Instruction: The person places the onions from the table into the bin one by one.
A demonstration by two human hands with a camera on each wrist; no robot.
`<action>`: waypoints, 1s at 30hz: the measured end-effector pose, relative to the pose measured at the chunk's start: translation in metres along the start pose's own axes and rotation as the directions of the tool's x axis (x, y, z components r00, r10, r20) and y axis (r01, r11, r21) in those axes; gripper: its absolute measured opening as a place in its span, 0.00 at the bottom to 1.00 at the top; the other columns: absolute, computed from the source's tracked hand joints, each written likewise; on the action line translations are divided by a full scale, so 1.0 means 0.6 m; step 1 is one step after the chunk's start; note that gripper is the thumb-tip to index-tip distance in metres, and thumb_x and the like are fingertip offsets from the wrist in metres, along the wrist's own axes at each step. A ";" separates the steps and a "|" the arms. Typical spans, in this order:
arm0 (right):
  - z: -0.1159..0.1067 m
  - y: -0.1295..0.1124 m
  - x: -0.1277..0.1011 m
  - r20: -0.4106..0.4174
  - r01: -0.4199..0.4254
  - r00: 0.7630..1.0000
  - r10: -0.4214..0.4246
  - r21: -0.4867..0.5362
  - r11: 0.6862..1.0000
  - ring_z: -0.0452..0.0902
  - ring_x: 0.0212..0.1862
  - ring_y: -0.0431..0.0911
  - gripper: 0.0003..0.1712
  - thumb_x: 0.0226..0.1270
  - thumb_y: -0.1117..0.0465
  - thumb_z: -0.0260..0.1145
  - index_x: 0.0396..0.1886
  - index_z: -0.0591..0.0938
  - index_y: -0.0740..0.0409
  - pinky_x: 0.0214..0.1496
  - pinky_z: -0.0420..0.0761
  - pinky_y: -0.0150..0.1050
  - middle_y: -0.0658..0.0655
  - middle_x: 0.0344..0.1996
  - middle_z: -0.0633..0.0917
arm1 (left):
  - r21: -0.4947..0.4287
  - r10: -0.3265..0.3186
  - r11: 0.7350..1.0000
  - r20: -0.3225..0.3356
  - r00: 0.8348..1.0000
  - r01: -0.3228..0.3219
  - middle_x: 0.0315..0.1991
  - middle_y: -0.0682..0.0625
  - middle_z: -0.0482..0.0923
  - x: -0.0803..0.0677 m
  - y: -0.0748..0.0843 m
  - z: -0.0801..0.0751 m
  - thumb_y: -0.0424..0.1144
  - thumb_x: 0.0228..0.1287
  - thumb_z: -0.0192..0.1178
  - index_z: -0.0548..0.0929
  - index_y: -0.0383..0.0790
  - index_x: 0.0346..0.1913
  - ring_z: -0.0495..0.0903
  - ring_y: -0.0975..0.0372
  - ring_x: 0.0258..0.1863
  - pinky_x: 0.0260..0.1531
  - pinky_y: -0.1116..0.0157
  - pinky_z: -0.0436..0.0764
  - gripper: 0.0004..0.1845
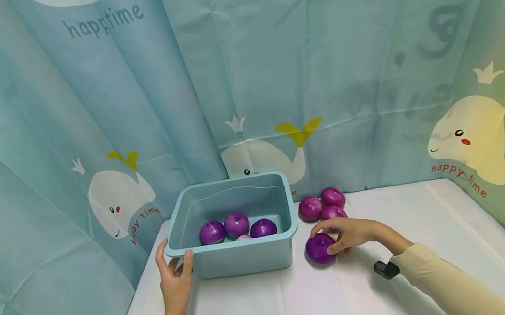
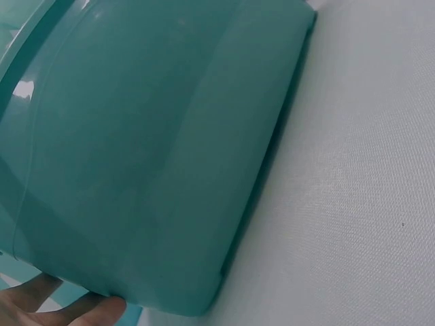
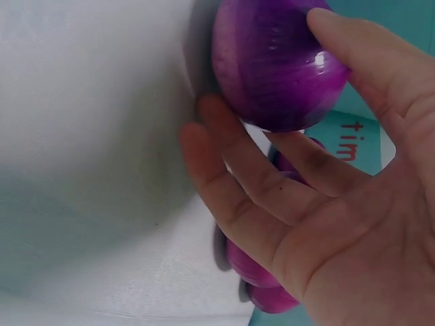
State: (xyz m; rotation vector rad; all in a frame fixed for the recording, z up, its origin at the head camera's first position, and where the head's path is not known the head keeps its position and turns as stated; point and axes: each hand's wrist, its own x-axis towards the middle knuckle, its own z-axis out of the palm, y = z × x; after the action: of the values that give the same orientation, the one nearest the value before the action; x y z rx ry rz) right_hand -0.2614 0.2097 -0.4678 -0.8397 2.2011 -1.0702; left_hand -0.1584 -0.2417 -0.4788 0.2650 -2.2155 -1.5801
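A teal plastic tub (image 1: 240,257) stands on the white table and holds three purple onions (image 1: 236,225). My left hand (image 1: 175,270) grips the tub's near left corner, thumb over the rim; in the left wrist view only the tub's wall (image 2: 149,149) and my fingertips (image 2: 102,311) show. My right hand (image 1: 345,233) curls its fingers and thumb round a purple onion (image 1: 320,248) (image 3: 275,64) that rests on the table just right of the tub. Three more purple onions (image 1: 325,205) lie behind that hand, near the curtain.
A blue curtain (image 1: 243,75) printed with whales hangs close behind and to both sides of the table (image 1: 343,298). The table's left edge runs just left of my left hand. White tabletop stretches in front of the tub and to the right.
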 end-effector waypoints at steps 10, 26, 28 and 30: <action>0.005 0.011 0.003 -0.017 -0.008 1.000 0.009 0.053 0.999 0.84 0.36 0.55 0.25 0.67 0.61 0.74 0.62 0.79 0.46 0.34 0.85 0.52 0.58 0.43 0.79 | -0.032 -0.013 0.999 0.010 1.000 0.014 0.79 0.33 0.54 0.000 0.001 -0.002 0.49 0.76 0.59 0.45 0.62 0.82 0.68 0.35 0.69 0.61 0.39 0.71 0.42; 0.005 0.017 0.004 -0.029 -0.015 0.999 0.017 0.075 0.997 0.86 0.37 0.55 0.25 0.67 0.61 0.74 0.62 0.78 0.46 0.36 0.86 0.54 0.59 0.46 0.80 | -0.024 -0.008 1.000 0.004 1.000 0.008 0.79 0.37 0.54 0.003 -0.004 0.000 0.49 0.76 0.60 0.47 0.62 0.82 0.68 0.38 0.70 0.60 0.47 0.76 0.42; 0.006 0.017 0.005 -0.033 0.004 0.999 -0.002 0.056 0.998 0.85 0.37 0.54 0.25 0.66 0.61 0.74 0.62 0.79 0.47 0.35 0.86 0.53 0.59 0.48 0.81 | -0.033 -0.011 0.999 0.007 1.000 0.011 0.79 0.35 0.53 0.002 -0.004 0.000 0.49 0.76 0.60 0.46 0.62 0.82 0.68 0.37 0.70 0.61 0.43 0.74 0.42; 0.007 0.017 0.006 -0.038 0.027 0.999 -0.026 0.027 0.999 0.84 0.38 0.52 0.25 0.66 0.61 0.75 0.61 0.79 0.47 0.35 0.85 0.51 0.58 0.49 0.81 | -0.043 -0.013 0.999 0.010 1.000 0.014 0.79 0.34 0.52 0.002 -0.003 0.000 0.49 0.76 0.59 0.46 0.62 0.82 0.68 0.35 0.69 0.61 0.39 0.72 0.42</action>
State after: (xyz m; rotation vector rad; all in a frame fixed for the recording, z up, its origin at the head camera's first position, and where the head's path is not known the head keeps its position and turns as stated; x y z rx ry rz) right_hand -0.2640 0.2099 -0.4788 -0.8450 2.2065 -1.1353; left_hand -0.1594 -0.2429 -0.4805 0.2607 -2.1882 -1.6377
